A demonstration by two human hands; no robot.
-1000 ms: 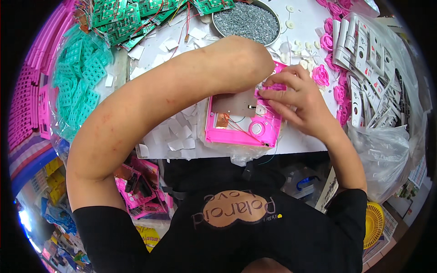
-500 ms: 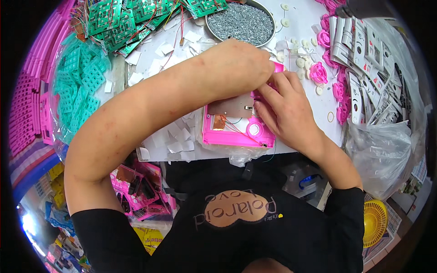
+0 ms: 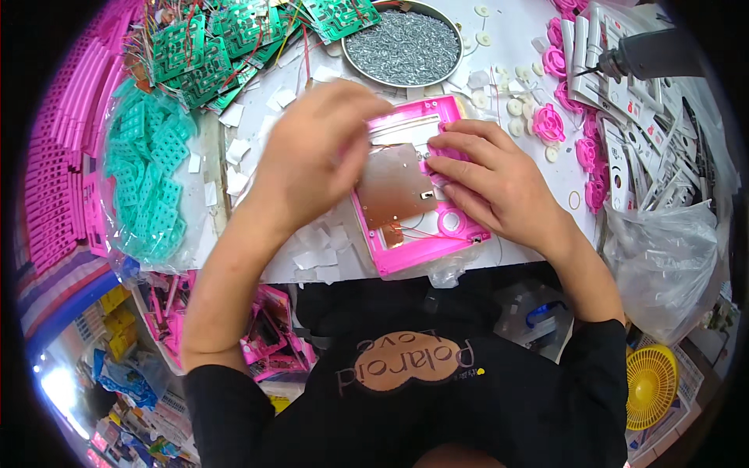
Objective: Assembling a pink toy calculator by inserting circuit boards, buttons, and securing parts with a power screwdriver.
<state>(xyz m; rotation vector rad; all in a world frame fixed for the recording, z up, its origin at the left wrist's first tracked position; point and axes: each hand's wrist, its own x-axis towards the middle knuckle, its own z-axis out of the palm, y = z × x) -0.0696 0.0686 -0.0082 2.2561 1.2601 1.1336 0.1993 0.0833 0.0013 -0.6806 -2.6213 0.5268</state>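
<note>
A pink plastic casing (image 3: 398, 261) lies slightly turned on the table before me. Inside it sits a brown circuit board (image 3: 394, 183), with thin red wires and a copper-coloured piece near the lower edge. My right hand (image 3: 503, 183) holds the casing's right side, its fingers reaching inward beside the board. Above the casing's upper left side is my left hand (image 3: 316, 148), smeared by motion. Its thumb and fingers hang near the board's edge, and whether they hold anything is not visible.
A round metal tray (image 3: 349, 58) of small screws stands behind, beside green circuit boards (image 3: 246, 31). Teal plastic pieces (image 3: 148, 179) lie left. Pink round parts (image 3: 548, 122) and white printed panels (image 3: 624, 148) fill the right. A dark screwdriver-like tool (image 3: 655, 56) juts in above the panels.
My left arm has swung back to the left, uncovering the board and the casing's far end. The casing has turned a little and shifted slightly right. My right hand stays at its right side.
</note>
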